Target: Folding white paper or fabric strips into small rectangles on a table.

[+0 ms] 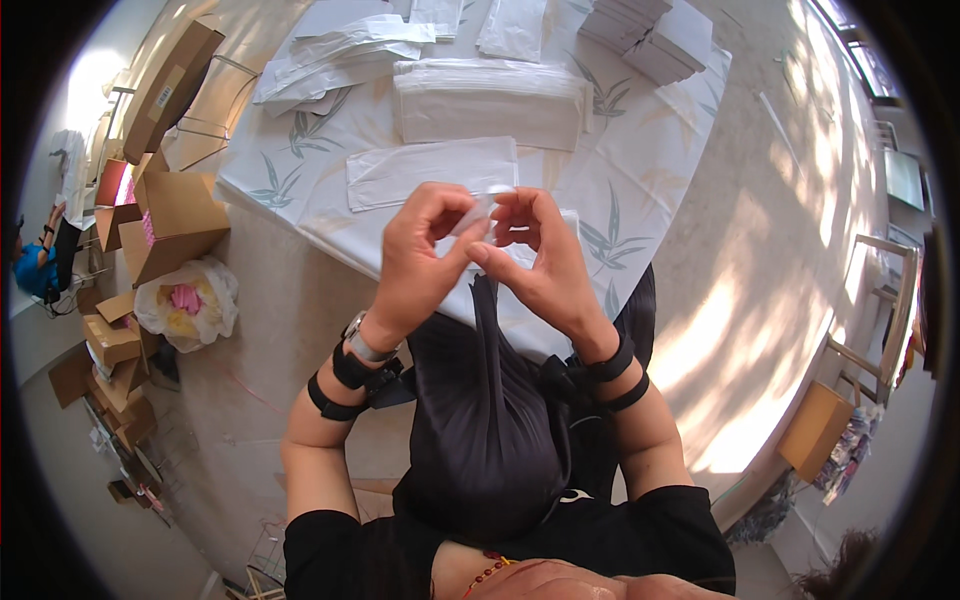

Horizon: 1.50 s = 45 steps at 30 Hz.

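Note:
My left hand (425,255) and my right hand (540,260) meet above the near edge of the table, fingers curled and thumbs close together. Between their fingertips they pinch a small, thin, whitish piece (480,212), partly translucent; its exact kind is hard to make out. Just below the hands, dark cloth (485,400) over my lap rises into a narrow gathered tip at the table edge. Beyond the fingers lies a flat white packet or folded sheet (430,170). Behind that is a thicker stack of similar white pieces (488,105).
The table wears a leaf-patterned white cloth (285,150). More white sheets (345,55) lie at its far left, stacked white boxes (650,35) at its far right. Cardboard boxes (175,225) and a filled plastic bag (187,303) stand left; another person (40,265) is farther left. A wooden chair frame (895,320) is at right.

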### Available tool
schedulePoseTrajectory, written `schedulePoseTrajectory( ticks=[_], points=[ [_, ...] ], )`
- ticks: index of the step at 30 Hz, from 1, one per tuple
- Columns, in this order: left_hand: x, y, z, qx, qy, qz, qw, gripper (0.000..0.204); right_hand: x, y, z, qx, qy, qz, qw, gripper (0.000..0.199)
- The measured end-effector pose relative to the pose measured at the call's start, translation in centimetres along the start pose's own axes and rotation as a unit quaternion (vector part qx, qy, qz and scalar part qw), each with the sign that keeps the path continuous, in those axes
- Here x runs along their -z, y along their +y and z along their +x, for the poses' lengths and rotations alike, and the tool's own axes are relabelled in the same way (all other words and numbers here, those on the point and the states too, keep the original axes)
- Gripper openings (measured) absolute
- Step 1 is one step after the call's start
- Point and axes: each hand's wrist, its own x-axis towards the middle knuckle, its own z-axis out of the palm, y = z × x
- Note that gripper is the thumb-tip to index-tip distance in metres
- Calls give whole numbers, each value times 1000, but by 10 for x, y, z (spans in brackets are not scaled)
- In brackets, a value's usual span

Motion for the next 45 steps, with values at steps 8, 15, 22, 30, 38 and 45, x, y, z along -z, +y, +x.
schedulePoseTrajectory(
  ticks=[8,15,22,30,38,45],
  points=[
    [11,-9,-5,-67,-41,162,984,107,25,7,4,-12,135,-19,991,19],
    [19,-96,-57,-107,18,362,926,102,56,-2,-14,-19,172,-17,985,20],
    [2,-126,-54,-147,9,381,913,66,100,15,-36,-41,224,-19,974,21],
    [-2,-131,-51,-182,-18,407,895,43,124,40,-49,-47,229,-15,972,22],
    [-11,-115,-44,-173,-26,406,897,61,117,31,-48,-48,216,20,975,21],
    [-11,-117,-45,-166,-31,420,892,62,87,5,-37,-43,192,78,977,23]
  ],
)
